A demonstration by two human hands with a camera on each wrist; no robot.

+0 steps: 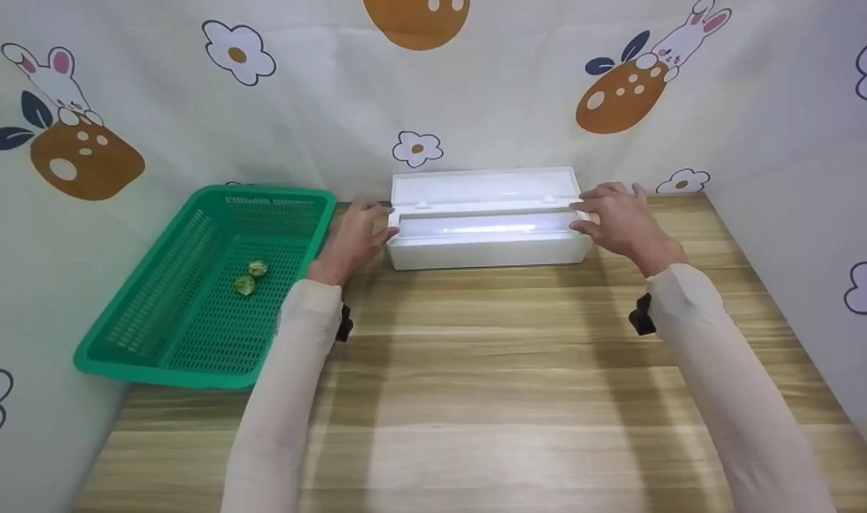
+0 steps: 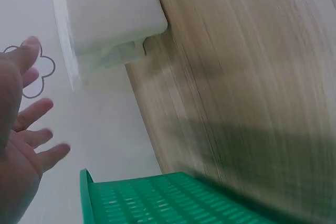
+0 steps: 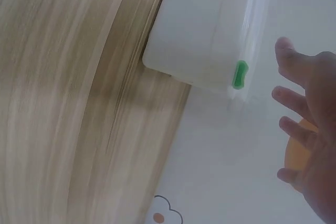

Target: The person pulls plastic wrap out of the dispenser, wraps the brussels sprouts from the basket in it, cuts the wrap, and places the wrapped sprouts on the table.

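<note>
A long white cling film dispenser (image 1: 487,255) lies near the back of the table, its lid (image 1: 484,187) raised against the wall. Inside the trough shows a shiny, clear roll (image 1: 486,226). At its left end is my left hand (image 1: 353,239), thumb and fingers spread at the corner. My right hand (image 1: 624,222) is at the opposite end with its fingers extended likewise. Both wrist views show the fingers parted around air beside the dispenser. A small green piece (image 3: 240,74) sits on the dispenser's right end in the right wrist view.
A green slotted plastic basket (image 1: 169,374) stands at the left, close to my left forearm. Two small round green-and-pale items (image 1: 251,276) lie in it. Behind the wooden table (image 1: 504,370) hangs a pale cloth (image 1: 319,92) with rabbit and flower prints.
</note>
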